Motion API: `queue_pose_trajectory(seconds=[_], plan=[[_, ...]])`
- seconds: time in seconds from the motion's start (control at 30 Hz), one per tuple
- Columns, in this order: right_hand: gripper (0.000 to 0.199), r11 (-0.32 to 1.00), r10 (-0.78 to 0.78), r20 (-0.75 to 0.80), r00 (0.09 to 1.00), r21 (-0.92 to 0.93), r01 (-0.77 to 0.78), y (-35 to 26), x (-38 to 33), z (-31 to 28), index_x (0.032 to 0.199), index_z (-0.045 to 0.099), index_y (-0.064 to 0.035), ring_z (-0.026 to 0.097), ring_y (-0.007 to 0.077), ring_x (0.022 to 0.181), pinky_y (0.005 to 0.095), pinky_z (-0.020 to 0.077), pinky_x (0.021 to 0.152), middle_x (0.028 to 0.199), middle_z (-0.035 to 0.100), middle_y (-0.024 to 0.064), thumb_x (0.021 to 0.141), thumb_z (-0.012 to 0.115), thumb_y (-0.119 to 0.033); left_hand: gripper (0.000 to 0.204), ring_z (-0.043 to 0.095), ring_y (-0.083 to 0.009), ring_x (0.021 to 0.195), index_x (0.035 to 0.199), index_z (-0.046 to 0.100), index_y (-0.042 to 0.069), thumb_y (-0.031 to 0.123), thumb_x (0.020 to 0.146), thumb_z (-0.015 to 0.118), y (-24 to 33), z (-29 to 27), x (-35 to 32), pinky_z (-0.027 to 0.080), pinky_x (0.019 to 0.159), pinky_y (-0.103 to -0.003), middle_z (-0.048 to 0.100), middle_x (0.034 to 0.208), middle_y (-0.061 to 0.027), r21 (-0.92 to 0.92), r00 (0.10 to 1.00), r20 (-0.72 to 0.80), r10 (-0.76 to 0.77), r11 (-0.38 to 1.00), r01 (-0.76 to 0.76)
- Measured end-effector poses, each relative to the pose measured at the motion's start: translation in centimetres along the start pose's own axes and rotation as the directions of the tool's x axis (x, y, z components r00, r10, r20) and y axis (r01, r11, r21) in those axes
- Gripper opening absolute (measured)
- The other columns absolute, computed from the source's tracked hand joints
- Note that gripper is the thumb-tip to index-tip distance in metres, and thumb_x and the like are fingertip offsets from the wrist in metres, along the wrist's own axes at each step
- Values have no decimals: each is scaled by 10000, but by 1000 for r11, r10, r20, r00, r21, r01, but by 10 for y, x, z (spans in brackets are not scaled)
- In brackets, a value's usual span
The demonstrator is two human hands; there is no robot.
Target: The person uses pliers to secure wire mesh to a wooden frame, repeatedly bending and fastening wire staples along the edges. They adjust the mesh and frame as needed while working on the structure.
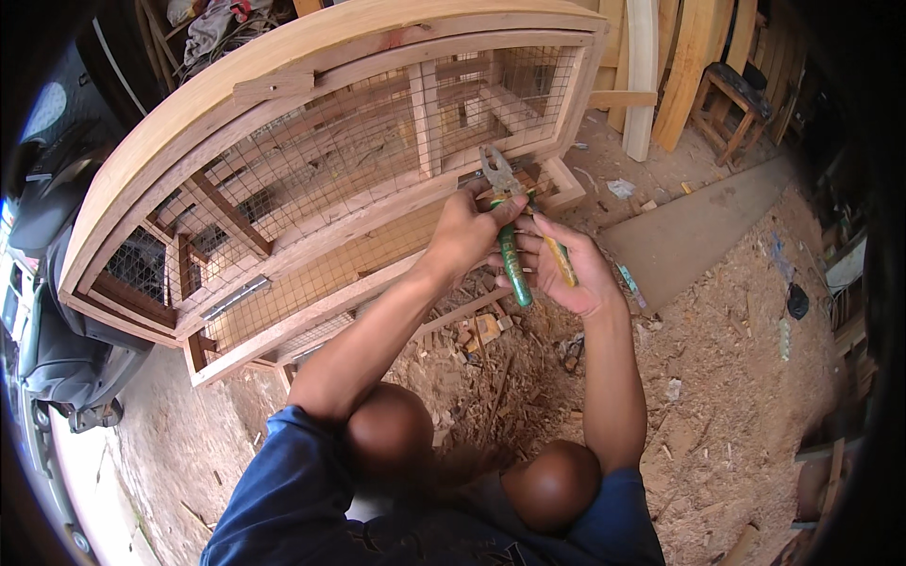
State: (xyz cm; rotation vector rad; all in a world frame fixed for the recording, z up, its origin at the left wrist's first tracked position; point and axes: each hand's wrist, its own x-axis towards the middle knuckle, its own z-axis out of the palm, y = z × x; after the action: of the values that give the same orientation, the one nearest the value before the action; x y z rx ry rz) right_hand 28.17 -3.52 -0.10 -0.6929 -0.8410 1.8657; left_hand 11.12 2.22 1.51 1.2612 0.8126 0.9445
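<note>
We hold the pliers [511, 226] in both hands, their long axis running away from us, steel jaws set against the wooden frame [311, 113] just beyond our fingers. Our left hand [469, 231] is clenched over the pivot and the green handle; our right hand [566, 269] grasps the yellow handle, slightly nearer to us. The wire mesh [311, 165] is a thin, square grid stapled behind pale, smooth rails; sawdust and offcuts cover the floor [736, 377] under our wrists.
</note>
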Motion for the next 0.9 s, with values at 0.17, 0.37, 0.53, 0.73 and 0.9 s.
queue_pose_trajectory(seconds=[0.17, 0.37, 0.53, 0.73, 0.9], plan=[[453, 999, -34, -29, 999, 18, 35, 3, 4, -4, 1284, 550, 17, 695, 242, 894, 407, 584, 788, 1100, 689, 166, 1053, 456, -361, 471, 687, -177, 854, 1286, 522, -92, 199, 964, 705, 0, -1, 1, 573, 761, -336, 701, 982, -133, -48, 999, 35, -11, 999, 13], [408, 985, 14, 13, 1000, 170, -16, 8, 6, -1, 1185, 574, -18, 621, 219, 733, 349, 510, 642, 959, 651, 125, 1055, 449, -384, 456, 680, -169, 770, 1280, 510, -95, 185, 971, 694, 6, -1, -1, 555, 631, -302, 704, 941, -130, -7, 998, 60, -32, 999, 33], [389, 970, 67, 29, 997, 234, -72, 8, 6, -1, 1152, 560, -39, 540, 186, 647, 318, 416, 565, 860, 588, 86, 1058, 442, -398, 484, 667, -158, 750, 1301, 488, -101, 181, 969, 697, 4, -2, 1, 536, 619, -296, 707, 937, -130, -26, 996, 80, -41, 999, 44], [422, 995, 27, -43, 999, 95, -23, 9, -1, -1, 1267, 512, -14, 685, 325, 938, 458, 585, 774, 1090, 657, 191, 1066, 416, -372, 474, 677, -196, 909, 1291, 515, -76, 200, 961, 713, -1, -2, -3, 562, 788, -332, 686, 1059, -149, 10, 1000, 16, -6, 1000, 6], [523, 992, 85, -34, 996, 100, -81, 16, -15, 1, 1455, 389, -41, 579, 406, 1224, 615, 525, 952, 1309, 570, 255, 1066, 408, -390, 555, 680, -211, 976, 1346, 449, -96, 158, 937, 726, -6, -6, -14, 564, 831, -335, 681, 1118, -177, 48, 998, 65, -7, 999, 3]])
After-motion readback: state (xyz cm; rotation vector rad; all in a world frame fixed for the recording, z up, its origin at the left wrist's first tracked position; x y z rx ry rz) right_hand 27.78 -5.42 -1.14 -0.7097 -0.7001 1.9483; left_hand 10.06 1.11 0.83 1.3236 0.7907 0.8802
